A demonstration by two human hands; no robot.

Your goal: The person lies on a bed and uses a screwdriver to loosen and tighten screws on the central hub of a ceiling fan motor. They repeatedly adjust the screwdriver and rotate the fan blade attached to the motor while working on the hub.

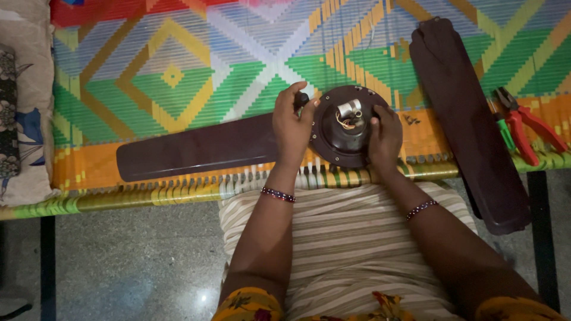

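Note:
A dark brown ceiling fan motor (pixel 348 134) lies on a colourful woven cot (pixel 178 77), its shaft and loose wires pointing up. One brown blade (pixel 196 148) stretches left from it. My left hand (pixel 292 125) grips the joint where that blade meets the motor, fingers curled over a small dark part. My right hand (pixel 385 138) holds the motor's right rim. A second loose brown blade (pixel 464 119) lies to the right, hanging over the cot's front edge.
Red-handled pliers (pixel 532 128) and a green-handled screwdriver (pixel 505 132) lie at the far right of the cot. A patterned pillow (pixel 21 101) sits at the left end. A few small screws (pixel 410 119) rest beside the motor. Grey stone floor lies below.

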